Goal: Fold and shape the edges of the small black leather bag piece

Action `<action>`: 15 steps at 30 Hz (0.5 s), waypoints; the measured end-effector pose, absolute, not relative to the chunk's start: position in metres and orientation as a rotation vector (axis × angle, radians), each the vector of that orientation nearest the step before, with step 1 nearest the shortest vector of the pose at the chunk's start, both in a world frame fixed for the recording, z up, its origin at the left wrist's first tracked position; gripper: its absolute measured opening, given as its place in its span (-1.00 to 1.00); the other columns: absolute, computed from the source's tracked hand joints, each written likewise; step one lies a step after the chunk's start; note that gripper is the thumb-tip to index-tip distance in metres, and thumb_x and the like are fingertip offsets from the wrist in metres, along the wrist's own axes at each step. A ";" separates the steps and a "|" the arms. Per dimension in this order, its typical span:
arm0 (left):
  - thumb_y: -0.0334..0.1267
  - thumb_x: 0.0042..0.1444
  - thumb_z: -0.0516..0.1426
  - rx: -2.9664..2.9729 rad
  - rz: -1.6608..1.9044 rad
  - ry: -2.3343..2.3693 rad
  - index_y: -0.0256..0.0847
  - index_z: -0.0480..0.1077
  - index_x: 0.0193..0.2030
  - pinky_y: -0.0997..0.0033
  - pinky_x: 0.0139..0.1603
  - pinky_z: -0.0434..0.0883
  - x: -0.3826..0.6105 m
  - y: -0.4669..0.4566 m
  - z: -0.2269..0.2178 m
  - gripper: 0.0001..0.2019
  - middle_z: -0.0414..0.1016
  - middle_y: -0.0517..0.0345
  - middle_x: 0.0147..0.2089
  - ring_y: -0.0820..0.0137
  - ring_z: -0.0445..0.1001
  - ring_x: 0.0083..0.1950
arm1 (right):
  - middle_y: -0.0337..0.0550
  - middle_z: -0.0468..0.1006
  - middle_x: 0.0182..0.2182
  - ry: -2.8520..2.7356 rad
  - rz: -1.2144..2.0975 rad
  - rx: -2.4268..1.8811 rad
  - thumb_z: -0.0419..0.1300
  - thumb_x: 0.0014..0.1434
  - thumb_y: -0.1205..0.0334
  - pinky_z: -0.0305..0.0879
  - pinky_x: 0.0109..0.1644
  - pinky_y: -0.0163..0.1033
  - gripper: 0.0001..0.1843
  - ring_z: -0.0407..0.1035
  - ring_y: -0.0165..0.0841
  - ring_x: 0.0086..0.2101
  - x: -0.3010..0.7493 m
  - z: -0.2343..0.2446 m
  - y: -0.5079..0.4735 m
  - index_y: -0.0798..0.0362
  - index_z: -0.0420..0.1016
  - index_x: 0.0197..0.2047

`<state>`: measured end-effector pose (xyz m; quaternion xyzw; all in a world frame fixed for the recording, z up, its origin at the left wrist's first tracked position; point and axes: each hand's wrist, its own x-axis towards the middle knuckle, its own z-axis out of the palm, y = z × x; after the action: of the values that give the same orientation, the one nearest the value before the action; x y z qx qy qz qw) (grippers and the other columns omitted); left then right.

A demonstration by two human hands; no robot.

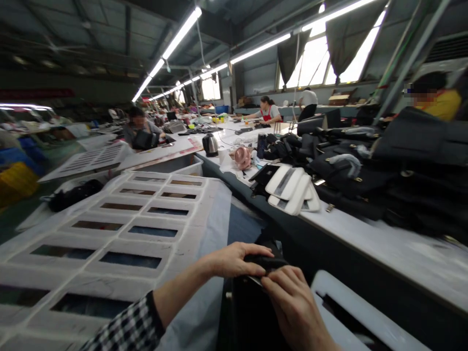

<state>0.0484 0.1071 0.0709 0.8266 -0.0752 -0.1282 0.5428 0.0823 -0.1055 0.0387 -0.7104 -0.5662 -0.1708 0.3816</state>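
Note:
At the lower middle, a black bag-like piece [252, 317] stands close to me, its lower part dark and hard to make out. My left hand [232, 261] is closed over its upper edge, thumb below and fingers on top. Beside it my right hand [294, 302] pinches the same edge, fingertips near the left thumb. Whatever lies between the fingertips is hidden. Left of my hands spreads a white sheet with rectangular cutouts [126, 217]. A white panel with a dark slot [340, 287] is at the lower right.
A long white table [365, 243] runs along the right, bearing a stack of white padded pieces [287, 183] and heaped black bags [413, 190]. Farther back are a kettle [210, 145] and a pink fan [242, 157]. Several people work around the room.

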 end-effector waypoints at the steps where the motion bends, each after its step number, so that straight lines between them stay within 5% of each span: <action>1: -0.23 0.10 0.24 1.965 -0.328 -0.176 -0.07 0.36 0.23 0.24 0.36 0.17 0.049 0.105 0.070 -0.48 0.40 0.15 0.25 0.24 0.33 0.27 | -0.18 0.43 -0.42 -1.436 -0.401 -1.815 -0.03 0.32 0.48 0.18 -0.17 -0.19 -0.76 0.27 -0.35 -0.35 0.080 0.038 -0.107 0.07 0.42 -0.25; 6: -0.24 0.13 0.21 2.010 -0.261 -0.209 0.05 0.34 0.24 0.05 0.40 0.08 0.053 0.098 0.063 -0.50 0.31 0.22 0.32 0.21 0.23 0.35 | -0.14 0.48 -0.39 -1.448 -0.300 -1.822 -0.07 0.32 0.49 0.23 -0.10 -0.15 -0.74 0.28 -0.34 -0.31 0.078 0.031 -0.115 0.11 0.42 -0.18; 15: -0.27 0.14 0.19 2.071 -0.209 -0.358 0.01 0.38 0.21 0.00 0.42 0.03 0.056 0.087 0.060 -0.54 0.34 0.19 0.29 0.19 0.17 0.38 | -0.13 0.47 -0.40 -1.573 -0.157 -1.799 -0.07 0.25 0.51 0.25 -0.17 -0.15 -0.75 0.27 -0.32 -0.32 0.079 0.029 -0.131 0.09 0.39 -0.27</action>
<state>0.0558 0.0868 0.0599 0.8535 -0.1476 -0.0861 0.4923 0.0785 -0.1306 0.0294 -0.6995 -0.6115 -0.0612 0.3649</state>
